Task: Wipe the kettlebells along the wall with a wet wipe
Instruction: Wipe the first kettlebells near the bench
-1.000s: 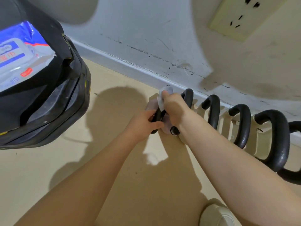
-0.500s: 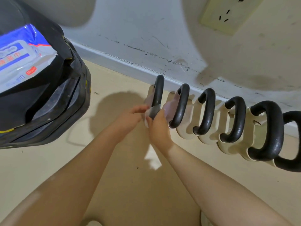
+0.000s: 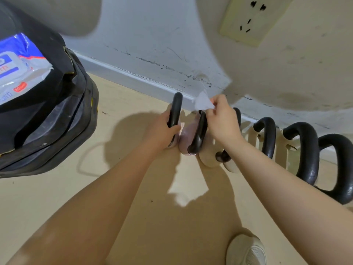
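Observation:
Several kettlebells with black handles stand in a row on the floor along the wall. My left hand (image 3: pixel 162 129) grips the black handle of the leftmost kettlebell (image 3: pixel 175 111). Beside it stands a pinkish kettlebell (image 3: pixel 188 134) with its own black handle. My right hand (image 3: pixel 222 119) pinches a white wet wipe (image 3: pixel 202 102) at the top of that second handle. Further cream kettlebells (image 3: pixel 305 150) continue to the right; my right forearm hides part of the third one.
A black bag (image 3: pixel 57 115) on the left carries a blue-and-white wet wipe pack (image 3: pixel 19 69). A white baseboard (image 3: pixel 133 79) runs behind the row, under a wall socket (image 3: pixel 250 22). A light shoe (image 3: pixel 246 249) shows at the bottom right.
My left hand has closed around the first kettlebell's handle. My right hand has risen with the wipe from the first handle's lower part to the top of the second handle.

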Action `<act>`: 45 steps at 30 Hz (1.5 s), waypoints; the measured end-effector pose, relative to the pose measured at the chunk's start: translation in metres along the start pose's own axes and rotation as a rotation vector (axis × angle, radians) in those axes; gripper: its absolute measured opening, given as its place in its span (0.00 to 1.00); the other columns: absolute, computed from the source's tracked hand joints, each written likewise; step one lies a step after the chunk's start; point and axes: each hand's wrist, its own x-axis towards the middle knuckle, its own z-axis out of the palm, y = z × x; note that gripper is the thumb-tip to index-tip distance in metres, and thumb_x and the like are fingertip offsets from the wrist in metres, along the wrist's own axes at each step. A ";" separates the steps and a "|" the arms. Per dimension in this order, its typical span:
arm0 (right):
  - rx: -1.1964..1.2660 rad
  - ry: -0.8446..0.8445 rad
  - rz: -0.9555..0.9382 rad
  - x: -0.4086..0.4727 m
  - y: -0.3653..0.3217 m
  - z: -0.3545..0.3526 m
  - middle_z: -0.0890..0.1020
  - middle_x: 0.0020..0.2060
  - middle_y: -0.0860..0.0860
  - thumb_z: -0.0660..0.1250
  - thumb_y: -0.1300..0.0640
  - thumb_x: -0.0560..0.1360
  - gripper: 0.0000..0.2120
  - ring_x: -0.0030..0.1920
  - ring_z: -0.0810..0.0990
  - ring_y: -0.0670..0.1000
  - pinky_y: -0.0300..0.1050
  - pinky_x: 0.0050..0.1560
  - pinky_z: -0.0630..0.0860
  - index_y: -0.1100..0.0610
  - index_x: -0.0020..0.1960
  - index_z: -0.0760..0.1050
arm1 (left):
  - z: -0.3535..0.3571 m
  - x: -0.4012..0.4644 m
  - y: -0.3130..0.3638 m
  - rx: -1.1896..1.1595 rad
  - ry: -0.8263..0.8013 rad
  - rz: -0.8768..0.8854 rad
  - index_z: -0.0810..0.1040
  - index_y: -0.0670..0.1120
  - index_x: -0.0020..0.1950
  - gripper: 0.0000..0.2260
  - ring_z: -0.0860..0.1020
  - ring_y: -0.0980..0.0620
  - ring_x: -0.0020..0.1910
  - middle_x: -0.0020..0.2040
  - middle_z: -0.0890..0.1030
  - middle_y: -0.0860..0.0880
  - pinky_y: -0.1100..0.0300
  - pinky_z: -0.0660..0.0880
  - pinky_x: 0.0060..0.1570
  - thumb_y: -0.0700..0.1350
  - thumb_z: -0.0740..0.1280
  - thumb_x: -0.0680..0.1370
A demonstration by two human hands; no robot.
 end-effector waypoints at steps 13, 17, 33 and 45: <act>-0.143 0.107 -0.127 0.024 0.031 -0.010 0.71 0.51 0.57 0.57 0.69 0.72 0.10 0.51 0.70 0.54 0.41 0.48 0.65 0.62 0.51 0.71 | 0.012 -0.006 0.011 0.280 0.152 0.208 0.69 0.42 0.66 0.19 0.71 0.42 0.63 0.63 0.73 0.42 0.52 0.67 0.61 0.40 0.63 0.75; -0.446 -0.334 -0.470 0.009 0.044 0.004 0.74 0.62 0.60 0.49 0.58 0.66 0.26 0.63 0.70 0.61 0.54 0.65 0.68 0.65 0.59 0.74 | 0.024 -0.018 0.028 0.238 0.135 0.366 0.73 0.40 0.63 0.16 0.72 0.43 0.63 0.61 0.75 0.40 0.59 0.64 0.62 0.38 0.63 0.75; -0.621 -0.418 -0.701 0.059 0.050 -0.028 0.80 0.54 0.52 0.60 0.63 0.73 0.18 0.55 0.77 0.58 0.53 0.51 0.76 0.52 0.61 0.74 | 0.048 -0.004 0.027 -0.040 -0.199 -0.103 0.74 0.46 0.35 0.11 0.71 0.55 0.31 0.31 0.73 0.51 0.64 0.64 0.32 0.49 0.66 0.75; -0.590 -0.544 -0.827 0.055 0.042 -0.003 0.73 0.30 0.51 0.44 0.46 0.75 0.20 0.35 0.73 0.55 0.54 0.48 0.74 0.55 0.37 0.69 | 0.061 -0.039 0.004 -0.103 -0.139 -0.093 0.78 0.42 0.45 0.10 0.78 0.38 0.41 0.40 0.80 0.37 0.43 0.75 0.47 0.49 0.67 0.74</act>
